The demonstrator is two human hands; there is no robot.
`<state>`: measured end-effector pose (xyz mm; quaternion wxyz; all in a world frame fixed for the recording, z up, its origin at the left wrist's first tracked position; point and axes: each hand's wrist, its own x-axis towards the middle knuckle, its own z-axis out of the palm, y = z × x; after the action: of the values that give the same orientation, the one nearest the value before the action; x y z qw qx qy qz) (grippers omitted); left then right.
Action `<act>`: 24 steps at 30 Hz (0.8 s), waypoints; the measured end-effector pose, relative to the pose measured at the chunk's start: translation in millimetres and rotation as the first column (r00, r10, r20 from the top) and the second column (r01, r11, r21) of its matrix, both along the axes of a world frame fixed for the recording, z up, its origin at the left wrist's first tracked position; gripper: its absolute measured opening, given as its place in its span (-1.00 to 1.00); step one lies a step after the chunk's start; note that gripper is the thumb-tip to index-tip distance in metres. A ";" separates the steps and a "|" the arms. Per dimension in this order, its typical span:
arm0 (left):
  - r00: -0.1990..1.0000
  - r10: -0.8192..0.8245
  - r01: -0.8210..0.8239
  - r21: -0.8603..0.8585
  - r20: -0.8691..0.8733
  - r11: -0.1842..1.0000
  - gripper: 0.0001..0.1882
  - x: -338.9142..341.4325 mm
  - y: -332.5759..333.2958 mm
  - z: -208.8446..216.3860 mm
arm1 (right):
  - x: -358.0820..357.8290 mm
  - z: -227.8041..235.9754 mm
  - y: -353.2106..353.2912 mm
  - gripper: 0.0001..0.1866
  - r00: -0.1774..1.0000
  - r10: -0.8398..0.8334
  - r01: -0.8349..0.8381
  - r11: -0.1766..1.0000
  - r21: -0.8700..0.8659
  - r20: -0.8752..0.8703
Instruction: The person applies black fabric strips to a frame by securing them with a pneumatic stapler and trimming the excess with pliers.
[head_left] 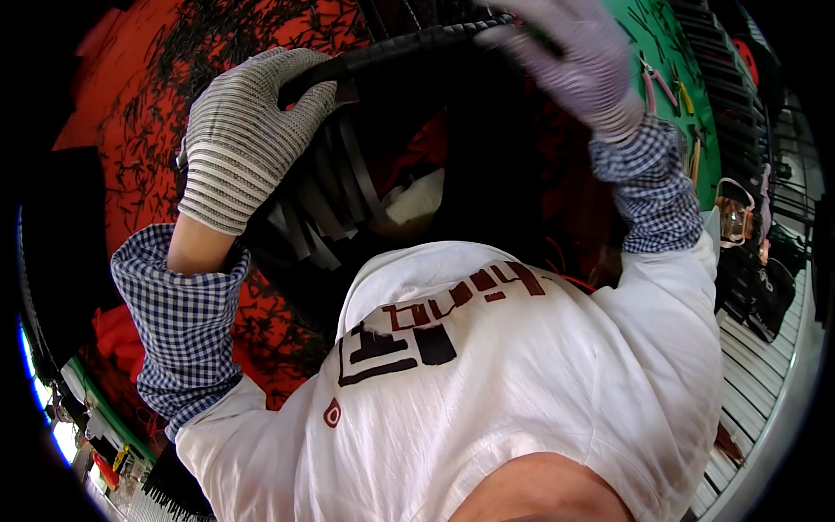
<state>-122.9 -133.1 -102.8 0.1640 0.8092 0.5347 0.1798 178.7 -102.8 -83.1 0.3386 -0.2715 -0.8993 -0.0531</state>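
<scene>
1. A black woven basket-like piece, with a braided black rim across its top and loose flat black strips fanning down from it, sits in front of the person's chest, raised above a red floor covering.
2. The left hand, in a grey knitted glove, is curled closed over the left end of the braided rim, fingers wrapped over the top edge and the back of the hand facing the camera.
3. The right hand, in a pale lilac-grey glove, is blurred; it lies on the right end of the same rim with its fingers bent over it, but how tightly it grips cannot be told.
4. Both forearms wear blue-and-white checked sleeve covers over a white shirt with dark printed marks on the chest.
5. The red floor covering under the work is strewn with many short dark cuttings.
6. To the right lies a green mat with pink-handled pliers and other small hand tools on it.
7. Further right, a clear pair of safety glasses rests near a pale slatted surface.
</scene>
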 end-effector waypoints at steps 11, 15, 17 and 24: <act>0.998 -0.010 0.028 0.270 -0.066 0.962 -0.64 -6.6 3.4 -9.4 | -93.7 -17.0 1.6 -0.76 0.970 0.238 -0.235 0.970 -0.060 0.042; 0.999 0.032 -0.027 0.150 -0.031 0.988 -0.60 4.7 -1.8 -4.5 | -85.8 -29.6 -0.9 -0.98 0.825 0.105 -0.392 0.815 -0.427 -0.556; 0.998 -0.001 0.014 0.226 -0.059 0.974 -0.58 5.5 2.3 -10.9 | -87.0 -30.1 -0.9 -0.98 0.795 0.061 -0.411 0.786 -0.462 -0.604; 0.993 0.004 0.030 0.290 -0.116 0.956 -0.57 2.0 -1.2 -12.8 | -99.9 -9.6 -1.8 -0.96 0.896 0.096 -0.279 0.883 -0.379 -0.434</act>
<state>-120.9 -134.3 -115.6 0.0130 0.8370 0.5057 0.2088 78.8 -104.7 -92.7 0.4515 -0.2543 -0.8215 0.2381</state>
